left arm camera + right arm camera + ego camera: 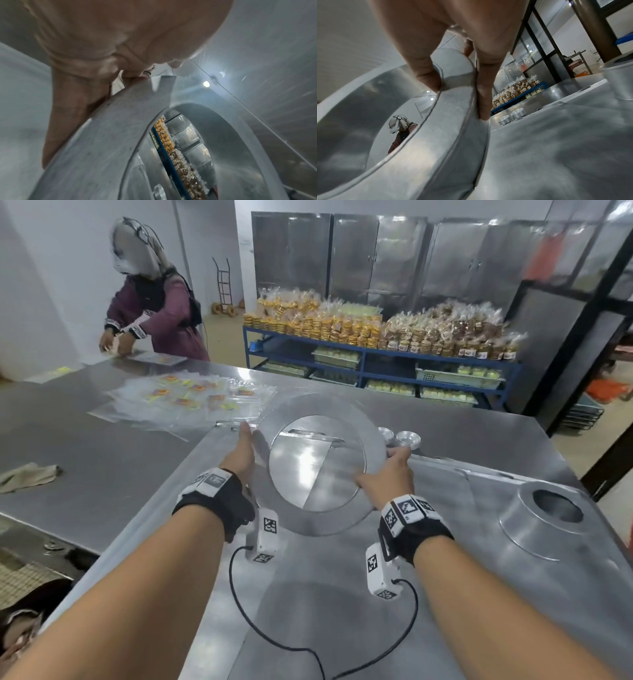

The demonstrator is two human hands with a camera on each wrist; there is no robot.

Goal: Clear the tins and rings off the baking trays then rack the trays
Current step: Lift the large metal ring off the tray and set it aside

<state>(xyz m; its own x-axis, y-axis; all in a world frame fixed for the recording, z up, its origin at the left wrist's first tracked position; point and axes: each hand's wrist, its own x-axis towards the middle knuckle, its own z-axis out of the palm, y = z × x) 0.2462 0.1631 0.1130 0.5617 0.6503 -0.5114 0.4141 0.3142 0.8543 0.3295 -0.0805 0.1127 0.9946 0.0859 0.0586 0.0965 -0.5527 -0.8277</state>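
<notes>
I reach both arms out over the baking tray (342, 594). My left hand (241, 453) lies flat with straight fingers against the left side of the big metal ring (318, 405), pressing it but not curled round it. My right hand (387, 474) pinches the ring's right wall, thumb inside and fingers (483, 94) outside. The ring sits between my hands, tilted, with its far edge up. A cone tin (544, 518) stands on the tray to my right. Small stacked tins (407, 438) sit just past my right hand.
</notes>
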